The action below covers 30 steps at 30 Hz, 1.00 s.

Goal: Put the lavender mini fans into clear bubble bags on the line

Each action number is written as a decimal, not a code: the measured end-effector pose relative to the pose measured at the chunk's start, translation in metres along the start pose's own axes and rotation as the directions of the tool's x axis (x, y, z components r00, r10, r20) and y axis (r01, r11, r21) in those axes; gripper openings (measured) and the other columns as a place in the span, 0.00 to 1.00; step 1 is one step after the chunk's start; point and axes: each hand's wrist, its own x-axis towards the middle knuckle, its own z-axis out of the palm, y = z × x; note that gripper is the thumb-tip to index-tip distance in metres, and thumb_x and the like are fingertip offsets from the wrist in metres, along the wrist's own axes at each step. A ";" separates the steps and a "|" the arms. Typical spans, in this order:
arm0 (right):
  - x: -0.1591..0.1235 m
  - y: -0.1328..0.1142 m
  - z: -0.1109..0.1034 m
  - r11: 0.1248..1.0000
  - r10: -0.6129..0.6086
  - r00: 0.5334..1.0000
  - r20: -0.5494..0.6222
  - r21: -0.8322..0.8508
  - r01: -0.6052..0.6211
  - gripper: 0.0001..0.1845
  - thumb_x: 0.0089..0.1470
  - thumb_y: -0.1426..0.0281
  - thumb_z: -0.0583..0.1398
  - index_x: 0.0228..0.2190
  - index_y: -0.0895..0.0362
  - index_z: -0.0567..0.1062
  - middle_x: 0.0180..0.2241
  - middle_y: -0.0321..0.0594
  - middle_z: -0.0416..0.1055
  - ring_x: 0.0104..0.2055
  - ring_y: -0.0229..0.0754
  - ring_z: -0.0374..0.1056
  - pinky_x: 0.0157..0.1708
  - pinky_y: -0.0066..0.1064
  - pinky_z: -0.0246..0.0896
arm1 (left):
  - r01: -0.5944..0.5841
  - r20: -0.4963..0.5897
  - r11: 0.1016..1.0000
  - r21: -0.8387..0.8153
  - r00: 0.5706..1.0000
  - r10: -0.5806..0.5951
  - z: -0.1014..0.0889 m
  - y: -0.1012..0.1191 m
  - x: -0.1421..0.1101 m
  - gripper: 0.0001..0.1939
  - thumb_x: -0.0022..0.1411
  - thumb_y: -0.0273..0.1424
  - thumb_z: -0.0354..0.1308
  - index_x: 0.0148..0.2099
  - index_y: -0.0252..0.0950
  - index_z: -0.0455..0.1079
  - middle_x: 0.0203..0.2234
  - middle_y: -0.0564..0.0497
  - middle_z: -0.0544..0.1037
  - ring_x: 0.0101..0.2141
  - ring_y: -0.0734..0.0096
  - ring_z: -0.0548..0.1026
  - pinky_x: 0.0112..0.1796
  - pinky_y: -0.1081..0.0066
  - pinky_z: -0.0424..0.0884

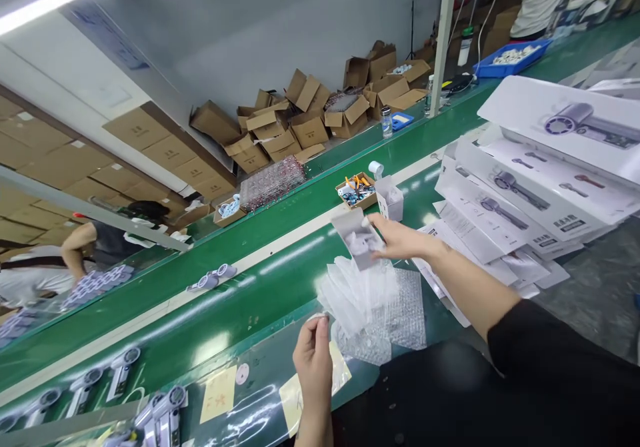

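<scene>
My right hand (400, 239) grips the edge of a small open white box (364, 260), tilted above the bench, with whitish contents that I cannot make out inside. Just behind it stands another small white box (393, 200). Fingers pinched together, my left hand (314, 350) is held low, apart from the box; a pale bit shows at its fingertips, too small to name. Between and below the hands lie clear plastic bags (343, 300) and bubble-wrap sheets (407, 307).
Printed flat cartons (520, 193) are piled on the right. Several handheld fans (123, 372) lie at lower left, near yellow paper notes (219, 393). A green conveyor (280, 260) carries a small tray of coloured parts (357, 190). Across it, a person's arm (79, 250) reaches toward lilac parts.
</scene>
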 end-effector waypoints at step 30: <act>-0.099 0.094 0.183 0.538 0.836 0.544 0.075 -0.308 -0.784 0.51 0.42 0.53 0.62 0.59 0.66 0.49 0.59 0.64 0.49 0.62 0.61 0.46 0.56 0.44 0.45 | 0.174 0.091 0.889 0.424 0.968 -0.233 0.011 -0.128 0.042 0.19 0.57 0.42 0.48 0.42 0.35 0.71 0.41 0.41 0.76 0.45 0.57 0.71 0.47 0.61 0.65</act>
